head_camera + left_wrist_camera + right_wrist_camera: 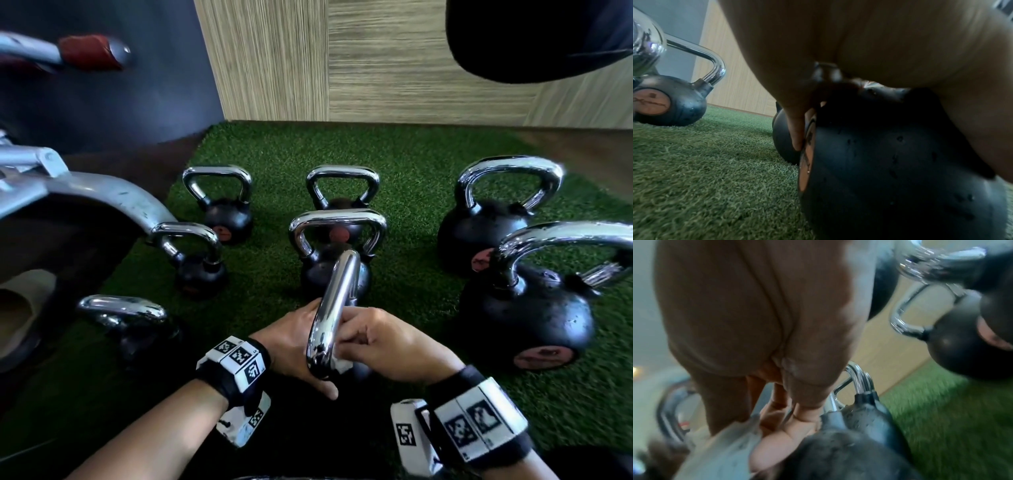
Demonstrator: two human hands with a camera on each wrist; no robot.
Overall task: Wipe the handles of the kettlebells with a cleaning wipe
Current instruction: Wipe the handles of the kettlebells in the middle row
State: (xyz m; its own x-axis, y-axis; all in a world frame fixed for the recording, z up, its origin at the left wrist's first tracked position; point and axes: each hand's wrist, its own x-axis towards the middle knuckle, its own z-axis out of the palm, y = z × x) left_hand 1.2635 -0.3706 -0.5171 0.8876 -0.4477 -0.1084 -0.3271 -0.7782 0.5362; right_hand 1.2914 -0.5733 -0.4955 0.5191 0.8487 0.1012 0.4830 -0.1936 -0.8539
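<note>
Kettlebells stand in rows on the green turf [404, 164], and the one nearest to the person is being cleaned at this moment. Its chrome handle [334, 308] rises between the two hands in the head view, while its black body [900, 162] is mostly hidden under the hands there and fills the left wrist view. The right hand [383, 346] is curled around the near part of the handle and presses the cleaning wipe [342, 365] against the metal; only a small white corner of the wipe shows below the fingers. The left hand [291, 346] rests against the other side of the same handle, with the thumb stretched along the base, but I cannot tell from these views if its fingers really close around anything. In my judgement the wiping of this handle is in progress, and it seems the lower curve is being worked on now. About the rest of the task the pictures say little: seven other kettlebells stand around, for example a large kettlebell [527, 308] to the right, a middle kettlebell [337, 253] directly behind the handle and a small kettlebell [195, 263] to the left beside a grey machine frame [113, 198]. Their handles all shine equally, so it is not possible to see which are already wiped. Probably several are still waiting.
</note>
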